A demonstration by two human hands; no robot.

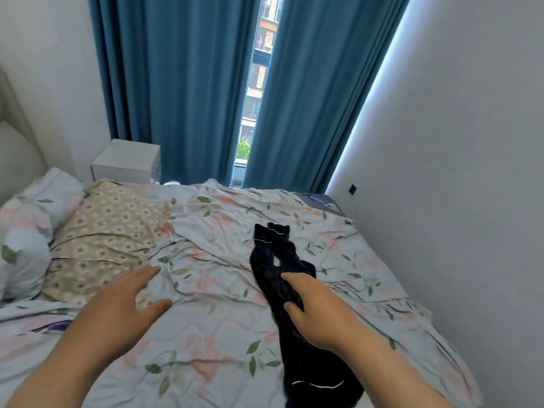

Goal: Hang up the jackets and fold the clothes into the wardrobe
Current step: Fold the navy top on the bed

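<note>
Headboard (13, 154): one, far left, beige, padded, only partly in view.
Pillows (26, 231): floral print, soft and lumpy; count unclear, perhaps two.
Beige cloth (103, 240): one, small ring pattern, creased, lying flat beside the pillows.
Nightstand (126, 161): one, white, boxy, beyond the bed by the wall.
Left hand (117, 307): fingers released and spread, holding nothing, over the duvet (212, 325) near the beige cloth's edge. I cannot tell whether it touches.
Duvet: one, pale with pink flowers and green leaves, thin and wrinkled, covering the bed.
Curtains (176, 83): two panels, blue, heavy, with vertical folds. A narrow gap of window (259, 83) shows between them.
Garment (279, 257): one, dark navy with thin white piping, long and narrow. It lies crumpled on the duvet right of centre, running from the near edge away towards the curtains.
Right hand (318, 310): thumb and fingers grasping a fold of the garment at about mid-length.
Socket (352, 189): one, small, dark and square, on the white right wall.
</note>
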